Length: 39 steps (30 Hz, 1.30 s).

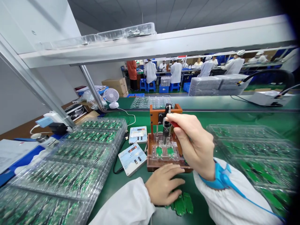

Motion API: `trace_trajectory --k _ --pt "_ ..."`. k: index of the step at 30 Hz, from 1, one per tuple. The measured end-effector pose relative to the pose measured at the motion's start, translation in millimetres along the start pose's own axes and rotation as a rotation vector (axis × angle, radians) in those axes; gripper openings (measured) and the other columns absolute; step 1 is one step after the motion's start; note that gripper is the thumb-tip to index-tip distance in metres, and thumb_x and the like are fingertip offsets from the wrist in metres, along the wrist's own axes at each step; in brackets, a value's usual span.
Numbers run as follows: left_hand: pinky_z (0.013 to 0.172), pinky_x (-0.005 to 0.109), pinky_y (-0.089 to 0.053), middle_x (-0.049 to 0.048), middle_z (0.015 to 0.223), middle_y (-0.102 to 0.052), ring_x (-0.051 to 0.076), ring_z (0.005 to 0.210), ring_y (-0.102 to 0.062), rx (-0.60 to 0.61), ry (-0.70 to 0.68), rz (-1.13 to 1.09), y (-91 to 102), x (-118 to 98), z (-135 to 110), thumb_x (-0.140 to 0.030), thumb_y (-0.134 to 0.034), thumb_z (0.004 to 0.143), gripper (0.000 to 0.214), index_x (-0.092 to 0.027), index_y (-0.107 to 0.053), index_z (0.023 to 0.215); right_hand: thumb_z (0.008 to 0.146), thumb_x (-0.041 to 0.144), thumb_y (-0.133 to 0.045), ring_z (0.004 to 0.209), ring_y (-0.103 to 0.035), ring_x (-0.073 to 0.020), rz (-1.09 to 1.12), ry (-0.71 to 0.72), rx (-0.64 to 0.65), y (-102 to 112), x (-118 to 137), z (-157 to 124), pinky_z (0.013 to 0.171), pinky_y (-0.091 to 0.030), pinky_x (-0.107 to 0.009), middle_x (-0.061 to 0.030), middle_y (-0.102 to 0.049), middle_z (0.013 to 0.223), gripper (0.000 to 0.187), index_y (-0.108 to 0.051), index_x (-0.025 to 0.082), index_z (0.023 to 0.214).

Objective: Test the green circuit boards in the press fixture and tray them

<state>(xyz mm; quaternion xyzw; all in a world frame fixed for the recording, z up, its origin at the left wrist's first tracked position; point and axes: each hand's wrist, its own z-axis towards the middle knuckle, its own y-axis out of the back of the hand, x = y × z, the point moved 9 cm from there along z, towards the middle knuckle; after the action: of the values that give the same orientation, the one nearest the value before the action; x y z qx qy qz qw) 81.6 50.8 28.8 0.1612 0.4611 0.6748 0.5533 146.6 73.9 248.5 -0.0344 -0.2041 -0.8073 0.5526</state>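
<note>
My right hand (195, 142), a blue wrist strap (221, 176) at its cuff, is closed around the red lever handle (173, 122) of a toggle clamp. That clamp sits on a brown test fixture (153, 165), above a clear plate (165, 152) with two small green circuit boards (170, 151) in it. My left hand (165, 185) lies palm down in front of the fixture, fingers spread. Partly under its fingertips is a small pile of green circuit boards (184, 204); whether the hand touches them I cannot tell.
Stacked clear trays of boards (70, 159) stand on the left, more trays (257, 156) on the right. Two display boxes (132, 158) with red digits sit left of the fixture. A small fan (112, 97) stands behind. A shelf (164, 43) crosses overhead. Several people work farther back.
</note>
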Motion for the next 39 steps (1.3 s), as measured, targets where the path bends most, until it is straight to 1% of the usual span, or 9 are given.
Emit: trace_trajectory --k 8,17,22,25,27,29,33,35,39 --pt "0.114 0.043 -0.049 0.0105 0.136 -0.064 0.027 0.129 -0.059 -0.069 0.009 -0.025 8.3 -3 5 -0.029 -0.058 0.097 0.026 -0.019 -0.069 0.118 0.099 0.002 -0.052 0.141 -0.054 -0.0236 0.124 0.0 0.034 -21 -21 -46 0.117 -0.049 -0.047 -0.0018 -0.068 0.137 0.053 -0.06 0.034 0.141" --pt "0.109 0.039 -0.053 0.0099 0.13 -0.065 0.025 0.125 -0.06 -0.071 0.022 -0.02 3.4 -1 1 -0.029 -0.061 0.098 0.014 -0.021 -0.073 0.097 0.097 -0.001 -0.051 0.147 -0.049 -0.0265 0.217 -0.1 0.003 -25 -29 -58 0.121 -0.048 -0.052 0.002 -0.057 0.153 0.066 -0.054 0.038 0.15" --pt "0.088 0.038 -0.061 0.0062 0.099 -0.074 0.022 0.102 -0.07 -0.484 0.046 -0.105 72.0 -11 -2 -0.014 -0.059 0.093 0.014 -0.022 -0.068 0.1 0.096 -0.002 -0.049 0.143 -0.054 -0.0266 0.284 -0.077 0.01 -19 -31 -55 0.121 -0.049 -0.05 0.0026 -0.062 0.148 0.065 -0.057 0.036 0.147" --pt "0.082 0.04 -0.06 0.0066 0.087 -0.071 0.023 0.091 -0.07 -0.62 0.266 -0.086 122.0 26 -13 -0.016 -0.056 0.097 0.011 -0.021 -0.065 0.094 0.097 -0.003 -0.049 0.141 -0.057 -0.0248 0.346 -0.087 0.0 -16 -32 -50 0.119 -0.051 -0.047 0.0041 -0.066 0.143 0.063 -0.061 0.038 0.144" --pt "0.096 0.046 -0.057 0.0105 0.104 -0.072 0.026 0.106 -0.068 -0.497 0.494 -0.066 139.0 71 -22 -0.025 -0.06 0.099 0.012 -0.02 -0.069 0.094 0.097 -0.002 -0.049 0.14 -0.058 -0.0233 0.371 -0.094 -0.004 -15 -33 -48 0.119 -0.052 -0.045 0.0051 -0.067 0.142 0.063 -0.062 0.039 0.143" --pt "0.118 0.059 -0.04 0.0132 0.142 -0.061 0.035 0.139 -0.051 -0.169 0.647 0.019 136.6 114 -29 -0.03 -0.072 0.092 0.02 -0.024 -0.074 0.111 0.097 -0.002 -0.05 0.14 -0.057 -0.0221 0.393 -0.108 -0.007 -15 -33 -48 0.118 -0.052 -0.043 0.0059 -0.067 0.141 0.062 -0.063 0.039 0.142" --pt "0.126 0.066 -0.017 0.0143 0.172 -0.012 0.046 0.158 0.0 0.443 0.919 0.146 115.3 176 -62 -0.039 -0.094 0.067 0.099 -0.025 -0.049 0.155 0.098 -0.002 -0.051 0.141 -0.057 -0.0213 0.43 -0.131 -0.005 -16 -35 -49 0.119 -0.051 -0.043 0.0064 -0.067 0.141 0.061 -0.063 0.039 0.141" --pt "0.127 0.064 -0.014 0.015 0.172 -0.003 0.046 0.157 0.007 0.585 0.954 0.179 108.8 186 -68 -0.048 -0.095 0.064 0.116 -0.022 -0.037 0.161 0.098 -0.002 -0.05 0.141 -0.057 -0.0212 0.433 -0.125 -0.003 -16 -34 -49 0.12 -0.051 -0.044 0.0062 -0.067 0.141 0.061 -0.063 0.039 0.141" --pt "0.126 0.065 -0.013 0.0149 0.172 0.0 0.047 0.156 0.009 0.684 0.948 0.212 100.9 194 -66 -0.07 -0.088 0.059 0.131 -0.022 -0.028 0.164 0.099 -0.001 -0.05 0.14 -0.058 -0.0223 0.433 -0.126 -0.01 -15 -34 -47 0.118 -0.053 -0.046 0.0055 -0.068 0.14 0.06 -0.063 0.04 0.141"
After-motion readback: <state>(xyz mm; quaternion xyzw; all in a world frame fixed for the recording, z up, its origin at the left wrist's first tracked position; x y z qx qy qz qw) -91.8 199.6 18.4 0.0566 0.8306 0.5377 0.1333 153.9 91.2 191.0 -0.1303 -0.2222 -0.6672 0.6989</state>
